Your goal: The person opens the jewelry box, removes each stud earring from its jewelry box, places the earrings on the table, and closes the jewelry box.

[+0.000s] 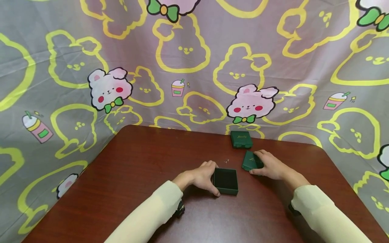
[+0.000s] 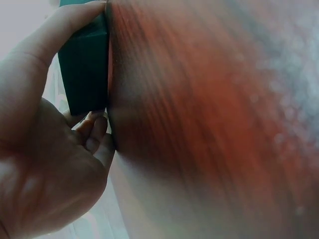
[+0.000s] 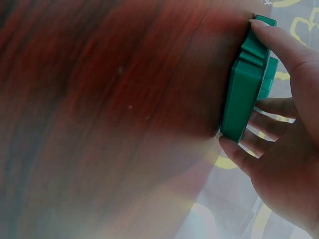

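An open dark green box (image 1: pixel 226 191) with a black inside lies on the table. My left hand (image 1: pixel 204 176) grips it from the left, thumb at the near corner and fingers at the far one. In the left wrist view the box (image 2: pixel 83 69) stands between thumb and fingertips. To the right, my right hand (image 1: pixel 269 164) holds a smaller-looking green jewelry box (image 1: pixel 250 160) with gold lettering on top, partly hidden by the fingers. Its notched side (image 3: pixel 241 94) shows in the right wrist view, with the thumb on one end and fingertips at the other.
A second lettered green box (image 1: pixel 241 139) sits at the table's back edge, beyond the right hand. Small silvery bits (image 1: pixel 226 161) lie on the brown table (image 1: pixel 136 168) behind the open box. A curtain (image 1: pixel 194 40) with cartoon rabbits hangs around the table's back and sides.
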The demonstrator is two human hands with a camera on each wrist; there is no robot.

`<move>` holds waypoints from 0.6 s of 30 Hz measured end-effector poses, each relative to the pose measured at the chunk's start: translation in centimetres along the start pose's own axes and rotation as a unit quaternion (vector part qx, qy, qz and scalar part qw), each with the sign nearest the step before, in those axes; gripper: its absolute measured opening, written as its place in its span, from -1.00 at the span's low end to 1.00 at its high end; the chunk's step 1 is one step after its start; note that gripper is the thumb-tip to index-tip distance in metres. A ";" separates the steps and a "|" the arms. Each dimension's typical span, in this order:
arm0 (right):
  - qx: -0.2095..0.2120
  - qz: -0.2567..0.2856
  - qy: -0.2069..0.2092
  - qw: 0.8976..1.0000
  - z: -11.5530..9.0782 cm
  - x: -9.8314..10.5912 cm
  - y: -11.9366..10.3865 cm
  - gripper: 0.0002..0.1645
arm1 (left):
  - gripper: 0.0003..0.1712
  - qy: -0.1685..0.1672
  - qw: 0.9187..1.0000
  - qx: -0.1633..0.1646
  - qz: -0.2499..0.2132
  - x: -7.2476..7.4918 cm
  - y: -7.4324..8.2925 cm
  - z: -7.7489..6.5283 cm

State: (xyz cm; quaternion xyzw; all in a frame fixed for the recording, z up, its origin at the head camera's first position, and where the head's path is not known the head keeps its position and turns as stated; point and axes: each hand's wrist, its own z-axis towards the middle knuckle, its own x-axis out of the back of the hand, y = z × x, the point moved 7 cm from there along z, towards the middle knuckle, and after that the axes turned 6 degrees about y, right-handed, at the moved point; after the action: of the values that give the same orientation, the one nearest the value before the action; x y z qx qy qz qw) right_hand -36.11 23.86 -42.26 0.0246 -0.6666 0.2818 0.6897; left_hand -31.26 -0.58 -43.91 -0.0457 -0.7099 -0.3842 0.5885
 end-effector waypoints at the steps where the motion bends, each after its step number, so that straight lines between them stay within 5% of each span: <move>1: 0.000 0.000 0.001 1.000 0.0 0.0 0.0 0.12 | -0.10 0.000 1.000 0.000 0.000 0.0 0.0 0.0; 18: 0.018 -0.003 0.029 0.999 -0.9 1.0 -0.8 0.12 | -0.08 -0.003 1.000 0.003 -0.004 0.0 0.1 -0.1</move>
State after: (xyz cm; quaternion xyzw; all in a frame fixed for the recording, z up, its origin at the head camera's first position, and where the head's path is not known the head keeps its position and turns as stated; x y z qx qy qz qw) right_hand -34.99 23.87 -41.14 0.0307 -0.6407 0.2927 0.7091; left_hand -31.15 -0.61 -43.88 -0.0422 -0.7130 -0.3838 0.5852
